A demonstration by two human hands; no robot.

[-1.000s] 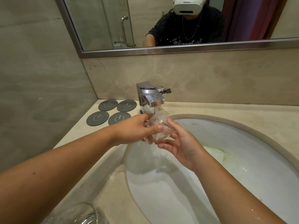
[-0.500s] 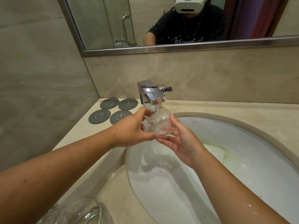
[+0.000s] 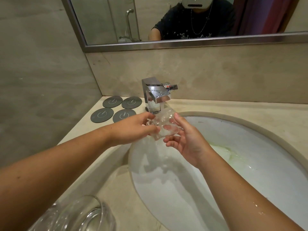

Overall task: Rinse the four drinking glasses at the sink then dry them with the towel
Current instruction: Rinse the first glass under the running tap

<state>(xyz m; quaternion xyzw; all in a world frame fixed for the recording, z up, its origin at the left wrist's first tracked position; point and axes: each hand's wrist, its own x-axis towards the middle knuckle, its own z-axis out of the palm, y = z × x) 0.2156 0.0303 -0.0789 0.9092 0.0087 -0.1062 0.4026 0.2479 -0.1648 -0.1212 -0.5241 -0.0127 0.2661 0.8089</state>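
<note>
I held the glass (image 3: 164, 125) over the back-left part of the basin (image 3: 166, 180), directly under the spout of the faucet (image 3: 155, 95), with water running over it. My left hand (image 3: 133, 129) wrapped it from the left, thumb on top and fingers curled round the near side. My right hand (image 3: 185, 140) cupped it from the right, thumb pressed against its upper wall and fingers bent beneath it.

The spout's lip sat just above the glass, so there was little room upward. The basin's rim curved close behind my right hand. Open room lay to the right and toward me, over the white bowl. Four grey coasters (image 3: 116, 109) lay flat in a two-by-two block on the counter (image 3: 106, 189) left of the faucet, near my left knuckles but apart from them. The side wall closed off the left, and the mirror (image 3: 116, 22) ran above the backsplash.

Water and glare blurred the glass's outline, and I could not tell which way its mouth faced. My left fingertips were lost behind it. A second glass (image 3: 80, 214) sat at the bottom-left corner, cut off by the frame edge. I could not tell whether it stood upright. A greenish smear marked the bowl to the right.
</note>
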